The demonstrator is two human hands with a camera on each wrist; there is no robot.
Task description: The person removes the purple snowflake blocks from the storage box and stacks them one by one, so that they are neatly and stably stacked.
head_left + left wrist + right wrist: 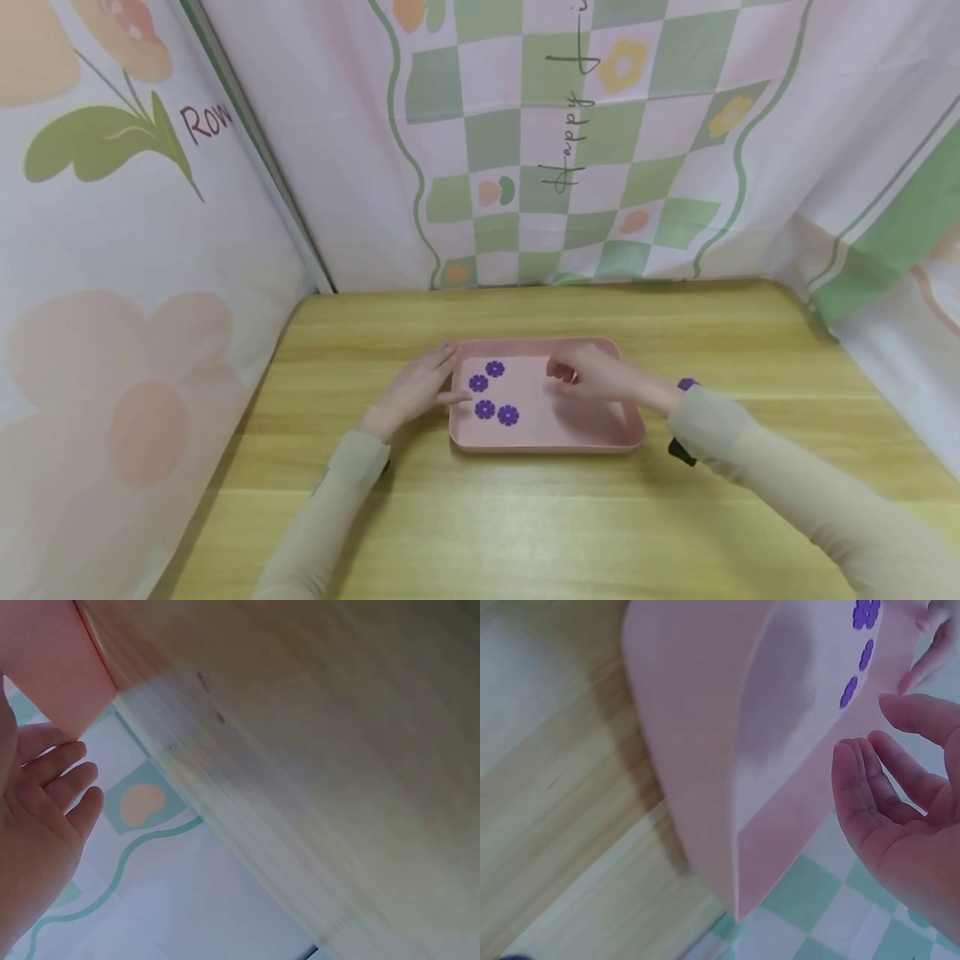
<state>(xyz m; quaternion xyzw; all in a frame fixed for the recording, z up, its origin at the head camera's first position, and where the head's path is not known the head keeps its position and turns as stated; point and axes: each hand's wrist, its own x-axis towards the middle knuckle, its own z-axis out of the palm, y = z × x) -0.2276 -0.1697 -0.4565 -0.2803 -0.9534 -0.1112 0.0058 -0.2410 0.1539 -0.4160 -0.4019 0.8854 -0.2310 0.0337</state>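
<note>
A shallow pink tray (pixel 547 447) lies on the wooden table. Inside its left half are several purple flower-shaped discs, notched round the edge, among them an upper disc (pixel 495 368) and a lower one (pixel 508 415). My left hand (pixel 416 390) rests at the tray's left side, fingers along the outer wall and thumb reaching over the rim towards the discs. Over the tray's right half hovers my right hand (pixel 588 372), its fingers loosely bent. In the right wrist view, nothing shows between the thumb and fingers of that right hand (pixel 900 795).
The wooden table (pixel 525 525) extends around the tray. A printed cloth (pixel 555 150) with green checks hangs along the table's back edge, and another flowered cloth (pixel 135 333) hangs at the left. A dark band (pixel 681 452) shows at my right cuff.
</note>
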